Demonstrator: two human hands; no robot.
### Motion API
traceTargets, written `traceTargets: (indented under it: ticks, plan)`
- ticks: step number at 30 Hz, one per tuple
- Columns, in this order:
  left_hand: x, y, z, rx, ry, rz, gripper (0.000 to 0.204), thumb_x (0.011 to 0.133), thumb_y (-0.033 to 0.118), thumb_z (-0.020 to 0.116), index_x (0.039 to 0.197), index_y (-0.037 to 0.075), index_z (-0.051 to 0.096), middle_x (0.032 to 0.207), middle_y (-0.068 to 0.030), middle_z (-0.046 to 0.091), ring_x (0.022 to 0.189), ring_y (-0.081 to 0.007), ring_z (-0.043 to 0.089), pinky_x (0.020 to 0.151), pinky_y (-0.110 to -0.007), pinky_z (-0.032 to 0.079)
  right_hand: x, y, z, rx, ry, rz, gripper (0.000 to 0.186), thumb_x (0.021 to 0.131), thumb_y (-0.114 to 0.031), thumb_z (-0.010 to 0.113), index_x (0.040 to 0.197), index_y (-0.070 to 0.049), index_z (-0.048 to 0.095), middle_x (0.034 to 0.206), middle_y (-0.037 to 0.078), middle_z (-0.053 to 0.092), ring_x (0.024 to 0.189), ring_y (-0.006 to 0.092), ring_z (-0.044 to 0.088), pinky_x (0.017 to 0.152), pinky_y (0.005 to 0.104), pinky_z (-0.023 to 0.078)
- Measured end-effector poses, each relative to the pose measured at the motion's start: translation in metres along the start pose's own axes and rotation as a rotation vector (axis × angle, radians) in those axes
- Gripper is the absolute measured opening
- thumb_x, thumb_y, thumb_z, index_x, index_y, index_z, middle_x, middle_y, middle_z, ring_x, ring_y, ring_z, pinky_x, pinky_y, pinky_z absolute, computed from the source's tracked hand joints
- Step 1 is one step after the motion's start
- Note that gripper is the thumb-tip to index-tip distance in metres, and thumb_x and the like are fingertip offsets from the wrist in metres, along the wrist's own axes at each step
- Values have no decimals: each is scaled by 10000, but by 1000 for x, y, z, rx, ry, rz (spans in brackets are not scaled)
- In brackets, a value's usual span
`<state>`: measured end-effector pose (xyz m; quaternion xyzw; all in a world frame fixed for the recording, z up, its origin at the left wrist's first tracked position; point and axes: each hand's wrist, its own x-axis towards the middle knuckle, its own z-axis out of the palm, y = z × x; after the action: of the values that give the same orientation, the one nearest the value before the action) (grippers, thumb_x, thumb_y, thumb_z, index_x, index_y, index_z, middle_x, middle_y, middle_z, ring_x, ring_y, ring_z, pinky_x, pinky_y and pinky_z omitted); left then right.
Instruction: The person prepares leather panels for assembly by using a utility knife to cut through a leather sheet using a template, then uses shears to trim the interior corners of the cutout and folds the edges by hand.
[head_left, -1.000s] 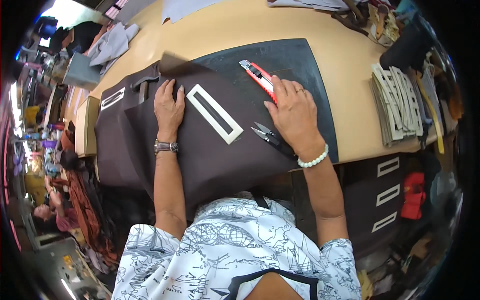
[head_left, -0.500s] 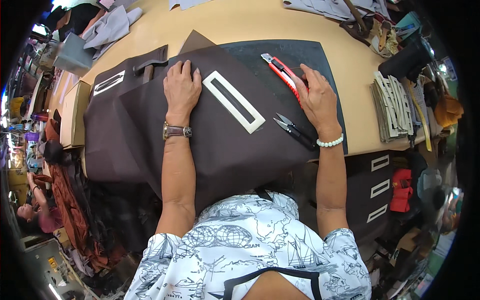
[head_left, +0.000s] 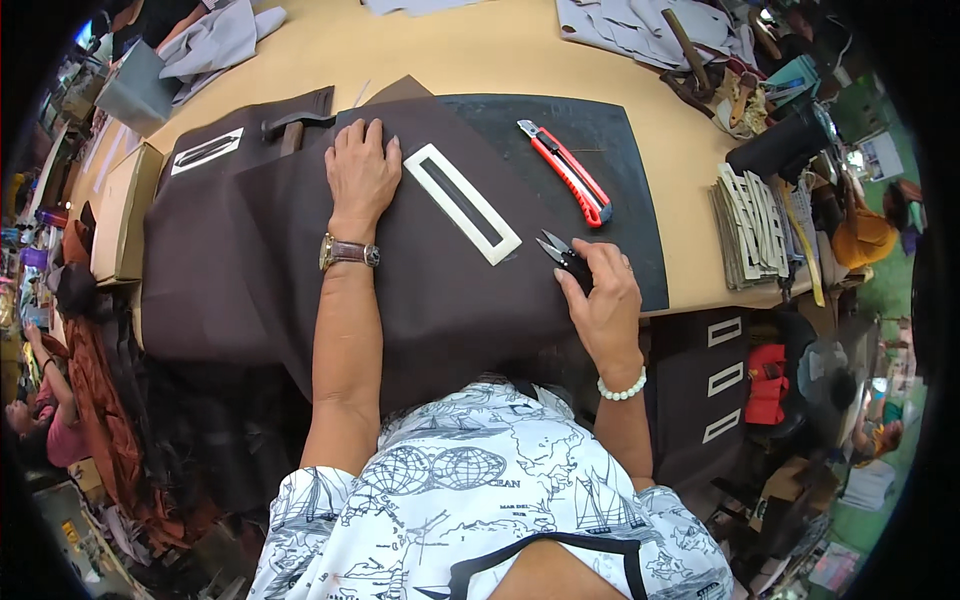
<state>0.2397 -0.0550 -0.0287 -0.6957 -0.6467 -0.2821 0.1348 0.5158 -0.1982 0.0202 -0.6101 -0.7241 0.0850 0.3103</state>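
Note:
My left hand [head_left: 360, 180] lies flat on a dark brown sheet of material [head_left: 420, 320], fingers stretched out. Just right of it, a cream rectangular frame [head_left: 462, 200] with a long slot is set on the sheet. My right hand [head_left: 605, 300] has its thumb and fingers around a pair of black thread snips [head_left: 566, 256]. The pointed blades stick out toward the frame, while the handles are hidden by the hand. Above this hand, a red utility knife [head_left: 566, 172] rests on a dark cutting mat [head_left: 625, 180].
A hammer [head_left: 290, 130] and another slotted frame [head_left: 207, 151] lie on brown material at left. Stacked frame-shaped pieces [head_left: 750, 225] stand at the table's right edge. A cardboard box [head_left: 130, 215] is at far left. Grey scraps [head_left: 650, 35] and tools lie at the back right.
My right hand has left the utility knife, moved down toward me and closed around the thread snips. The knife lies uncovered on the mat. My left hand stays on the sheet.

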Motion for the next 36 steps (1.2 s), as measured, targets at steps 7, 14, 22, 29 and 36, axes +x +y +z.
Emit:
traceTargets:
  ticks: [7,14,22,29,36]
  plan:
    - [0,8,-2,23,-30,-33,355,850,280,554,1121,52,583,1168,-135,551,1119,-290,494,902,-471,400,4,1,-2,140,-48,252,270,726,-50,669,985,1,608,842,122,572,733,259,562,678,359,453]
    - [-5,6,-3,23,-58,-50,376,858,296,540,1149,59,564,1202,-147,531,1160,-300,467,938,-503,375,8,8,1,307,-12,231,130,794,-50,612,892,35,598,740,130,592,625,208,566,602,318,447]
    - [-1,5,-3,25,-68,-58,393,850,313,549,1146,54,564,1216,-153,524,1170,-301,460,944,-511,364,55,-48,23,802,-80,190,225,884,-94,513,1062,27,581,735,57,596,628,94,538,598,240,444]
    - [-4,6,0,-46,-59,-40,408,841,318,560,1153,55,567,1239,-157,510,1184,-306,446,962,-508,348,103,-40,87,1106,-292,375,300,941,-243,484,1101,-4,571,739,0,520,526,17,390,448,158,308]
    - [-2,9,-8,-33,-132,-88,420,840,318,562,1162,48,559,1249,-156,504,1196,-304,437,984,-500,333,103,-32,92,1065,-326,401,350,907,-310,509,986,16,609,662,3,541,546,56,446,501,212,373]
